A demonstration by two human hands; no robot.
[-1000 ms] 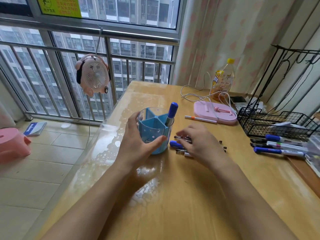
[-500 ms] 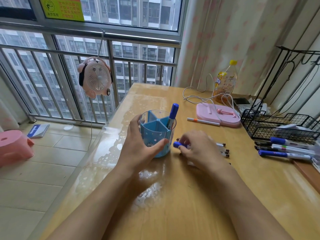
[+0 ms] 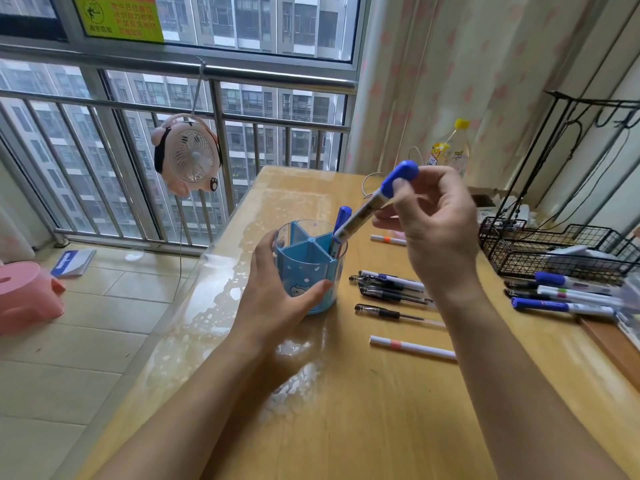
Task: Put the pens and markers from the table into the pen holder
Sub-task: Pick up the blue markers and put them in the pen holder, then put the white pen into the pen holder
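Note:
A round blue pen holder (image 3: 308, 268) with dividers stands on the wooden table (image 3: 346, 410). My left hand (image 3: 277, 296) wraps around its near left side. One blue-capped marker (image 3: 341, 223) stands in its right compartment. My right hand (image 3: 433, 230) holds a second blue-capped marker (image 3: 381, 199) tilted above the holder, its lower end at the rim of the right compartment. Several black pens (image 3: 391, 289) lie right of the holder. A white pen with a pink band (image 3: 412, 348) lies nearer me. More markers (image 3: 564, 296) lie at the far right.
A black wire basket (image 3: 554, 251) stands at the right. Behind my right hand lie a white and orange pen (image 3: 388, 240) and a yellow-capped bottle (image 3: 450, 150). A pink fan (image 3: 188, 155) hangs on the window railing. A pink stool (image 3: 27, 296) sits on the floor.
My right hand picked a blue-capped marker off the table and lifted it up over the holder. My left hand stayed on the holder.

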